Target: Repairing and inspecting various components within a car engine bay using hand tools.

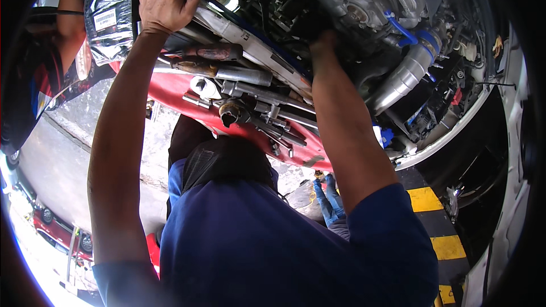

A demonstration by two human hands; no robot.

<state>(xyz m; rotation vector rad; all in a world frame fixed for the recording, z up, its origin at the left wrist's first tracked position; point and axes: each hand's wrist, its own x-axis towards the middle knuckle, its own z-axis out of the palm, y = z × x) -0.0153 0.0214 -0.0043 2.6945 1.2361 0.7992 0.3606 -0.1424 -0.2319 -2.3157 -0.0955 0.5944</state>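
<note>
My left hand (pixel 170 1) rests near the front edge of the engine bay, beside a plastic-wrapped black package (pixel 108 21). Its thumb stands apart from the fingers, and nothing shows in its grip. Deep among the dark engine parts is my right hand (pixel 323 38); shadow hides its fingers and whatever they touch. Between my forearms, on the red bumper (pixel 170 92), lie a screwdriver with a worn red handle (pixel 213 52), a ratchet-like tool (pixel 244 75) and several metal sockets and extension bars (pixel 278 115).
Right of my right arm are a silver ribbed pipe (pixel 405 78), a blue hose (pixel 402 31) and the engine block (pixel 358 8). Another person's arm (pixel 69 28) shows at the far left. Yellow-and-black floor stripes (pixel 425 199) and a red car (pixel 60 233) lie beyond.
</note>
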